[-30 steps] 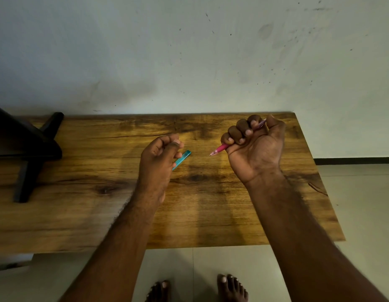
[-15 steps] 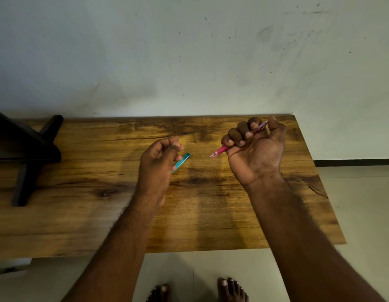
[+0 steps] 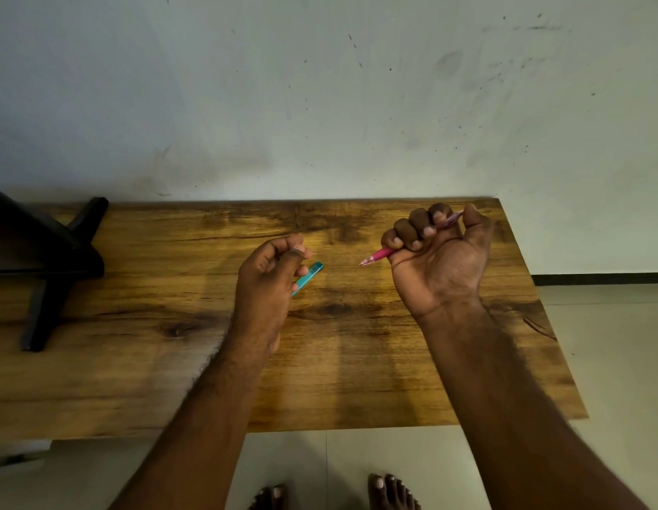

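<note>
Head view: a wooden bench [image 3: 356, 362] stands against a pale, scuffed wall [image 3: 320, 104], with light floor tiles [image 3: 614, 362] to the right and below, where bare toes [image 3: 390, 491] show. A dark stand [image 3: 44, 274] sits on the bench's left end.

The left hand [image 3: 268, 285] hovers above the bench middle, its fingers curled round a teal pen cap [image 3: 308, 278] whose open end pokes out toward the right. The right hand [image 3: 441, 259], palm turned up, grips a pink pen [image 3: 380, 255] in a fist, with the bare tip pointing left at the cap and the rear end showing past the thumb.

Over the last second little has changed: both hands have kept their grips and postures, cap and tip remaining well apart, with only a slight drift in the frame. By my reading, the two pieces are separated and held facing each other.
</note>
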Demonstrator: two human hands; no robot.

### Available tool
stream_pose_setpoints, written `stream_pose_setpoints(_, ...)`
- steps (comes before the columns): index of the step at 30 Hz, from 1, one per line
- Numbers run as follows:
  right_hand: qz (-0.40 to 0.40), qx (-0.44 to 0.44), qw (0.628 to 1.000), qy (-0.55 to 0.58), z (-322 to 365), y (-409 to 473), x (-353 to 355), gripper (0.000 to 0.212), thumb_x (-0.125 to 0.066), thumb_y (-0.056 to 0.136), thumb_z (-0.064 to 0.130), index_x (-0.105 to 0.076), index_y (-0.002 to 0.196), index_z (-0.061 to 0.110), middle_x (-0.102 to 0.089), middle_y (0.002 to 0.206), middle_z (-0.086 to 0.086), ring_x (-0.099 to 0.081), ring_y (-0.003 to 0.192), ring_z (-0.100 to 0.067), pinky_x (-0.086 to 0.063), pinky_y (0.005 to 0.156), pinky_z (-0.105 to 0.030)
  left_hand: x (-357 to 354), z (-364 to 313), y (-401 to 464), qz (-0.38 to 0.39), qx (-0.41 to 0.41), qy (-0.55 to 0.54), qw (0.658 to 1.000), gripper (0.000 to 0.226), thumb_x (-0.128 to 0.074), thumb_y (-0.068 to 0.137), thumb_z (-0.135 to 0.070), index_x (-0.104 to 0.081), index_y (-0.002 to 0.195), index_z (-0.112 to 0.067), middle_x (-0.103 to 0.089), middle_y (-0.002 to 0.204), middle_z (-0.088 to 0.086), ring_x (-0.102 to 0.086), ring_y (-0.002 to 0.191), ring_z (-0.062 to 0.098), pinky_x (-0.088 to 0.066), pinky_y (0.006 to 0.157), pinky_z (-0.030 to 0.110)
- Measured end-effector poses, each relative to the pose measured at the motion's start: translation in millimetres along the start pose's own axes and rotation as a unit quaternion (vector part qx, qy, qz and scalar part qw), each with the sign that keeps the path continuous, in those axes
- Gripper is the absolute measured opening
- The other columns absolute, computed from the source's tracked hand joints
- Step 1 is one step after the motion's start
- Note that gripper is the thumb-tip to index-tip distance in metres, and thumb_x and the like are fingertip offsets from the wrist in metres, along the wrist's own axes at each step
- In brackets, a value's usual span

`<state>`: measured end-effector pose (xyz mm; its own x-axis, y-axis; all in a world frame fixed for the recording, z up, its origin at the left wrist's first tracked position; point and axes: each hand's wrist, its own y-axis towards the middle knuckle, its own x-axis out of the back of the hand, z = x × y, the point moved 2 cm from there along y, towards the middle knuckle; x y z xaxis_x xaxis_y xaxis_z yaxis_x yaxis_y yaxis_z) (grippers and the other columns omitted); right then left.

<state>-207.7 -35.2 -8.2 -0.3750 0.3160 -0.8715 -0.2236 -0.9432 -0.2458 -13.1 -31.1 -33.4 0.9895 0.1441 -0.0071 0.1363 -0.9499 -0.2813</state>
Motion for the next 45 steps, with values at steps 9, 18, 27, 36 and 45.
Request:
stream_pose_setpoints(9,-0.001,0.002,1.000,-0.006,-1.5,-0.2,0.7,0.045,-0.033,0.101,0.044,-0.047,0.069,0.016,-0.034,0.060,0.001,-0.028,0.054,-0.014,-0.031,0.057,-0.030,-0.5,-1.7,-1.1,0.001,-0.002,-0.007,1.000,0.015,-0.061,0.100,-0.020,-0.073,0.108,-0.026,-0.078,0.106,0.002,-0.065,0.081,0.005,-0.049,0.073,0.026)
stream_pose_setpoints(18,0.013,0.012,1.000,0.023,1.3,0.5,-0.3,0.044,-0.031,0.100,0.043,-0.045,0.068,0.017,-0.035,0.058,0.002,-0.028,0.053,-0.014,-0.032,0.057,-0.029,-0.1,-0.6,0.0,0.000,0.001,-0.009,1.000,0.019,-0.062,0.100,-0.019,-0.073,0.115,-0.022,-0.079,0.105,-0.001,-0.066,0.082,0.005,-0.049,0.073,0.026)
stream_pose_setpoints(27,0.018,0.016,0.998,0.061,4.6,-2.0,-6.8,0.047,-0.031,0.101,0.045,-0.046,0.066,0.017,-0.036,0.059,0.002,-0.029,0.054,-0.015,-0.032,0.058,-0.029,0.4,-0.7,0.1,0.001,0.005,-0.006,1.000,0.018,-0.062,0.099,-0.020,-0.073,0.114,-0.022,-0.079,0.105,-0.001,-0.066,0.086,0.008,-0.049,0.076,0.028)
stream_pose_setpoints(36,0.025,0.019,0.997,0.076,10.1,-3.8,-14.1,0.048,-0.031,0.102,0.045,-0.046,0.067,0.017,-0.035,0.061,0.001,-0.028,0.055,-0.015,-0.032,0.059,-0.029,-0.6,0.2,0.2,0.002,0.003,0.005,1.000,0.019,-0.061,0.100,-0.021,-0.073,0.115,-0.022,-0.079,0.106,-0.001,-0.067,0.088,0.008,-0.049,0.076,0.029)
stream_pose_setpoints(45,0.030,0.016,0.996,0.083,14.4,-5.1,-17.4,0.046,-0.030,0.103,0.044,-0.044,0.067,0.017,-0.034,0.061,0.002,-0.027,0.055,-0.015,-0.031,0.059,-0.030,-1.4,0.0,-0.3,-0.001,0.004,0.007,1.000,0.018,-0.060,0.101,-0.019,-0.073,0.114,-0.022,-0.078,0.107,-0.002,-0.067,0.088,0.008,-0.049,0.076,0.029)
